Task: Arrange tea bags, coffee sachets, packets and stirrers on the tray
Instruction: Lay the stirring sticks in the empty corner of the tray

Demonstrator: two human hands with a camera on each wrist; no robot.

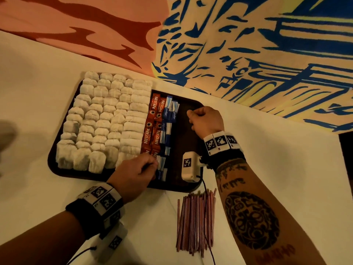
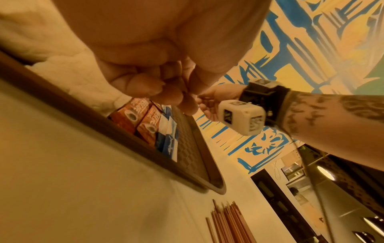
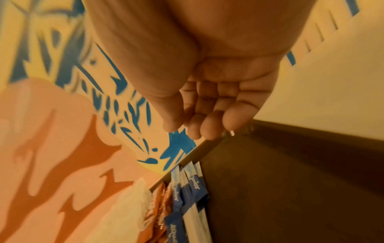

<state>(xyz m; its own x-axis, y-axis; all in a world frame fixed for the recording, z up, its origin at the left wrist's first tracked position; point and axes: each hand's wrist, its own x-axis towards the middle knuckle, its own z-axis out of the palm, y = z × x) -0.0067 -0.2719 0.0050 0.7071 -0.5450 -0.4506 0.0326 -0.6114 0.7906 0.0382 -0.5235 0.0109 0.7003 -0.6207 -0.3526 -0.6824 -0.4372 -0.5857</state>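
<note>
**A:** What fills the dark tray (image 1: 193,104) at the centre of the head view?

**B:** Rows of white tea bags (image 1: 103,121) cover its left part. To their right runs a column of red coffee sachets (image 1: 152,127), then a column of blue-and-white packets (image 1: 167,131). The right strip of the tray is bare.

**A:** And the stirrers?

**B:** A bundle of reddish stirrers (image 1: 194,222) lies on the white surface (image 1: 277,150) just below the tray's lower right corner, off the tray.

**A:** Where is the left hand?

**B:** The left hand (image 1: 133,173) sits at the tray's lower edge, over the bottom ends of the sachets and packets. Its grip is clenched, fingers (image 2: 145,85) curled tight against the thumb; whether they pinch anything cannot be told.

**A:** The right hand?

**B:** The right hand (image 1: 206,119) hovers over the tray's upper right corner. In the right wrist view its fingertips (image 3: 209,129) are loosely bent beside the thumb, above the tray's rim; the grip looks released, with nothing seen in it.

**A:** Behind the tray?

**B:** A painted wall (image 1: 248,44), orange at upper left, blue and yellow at upper right.
</note>
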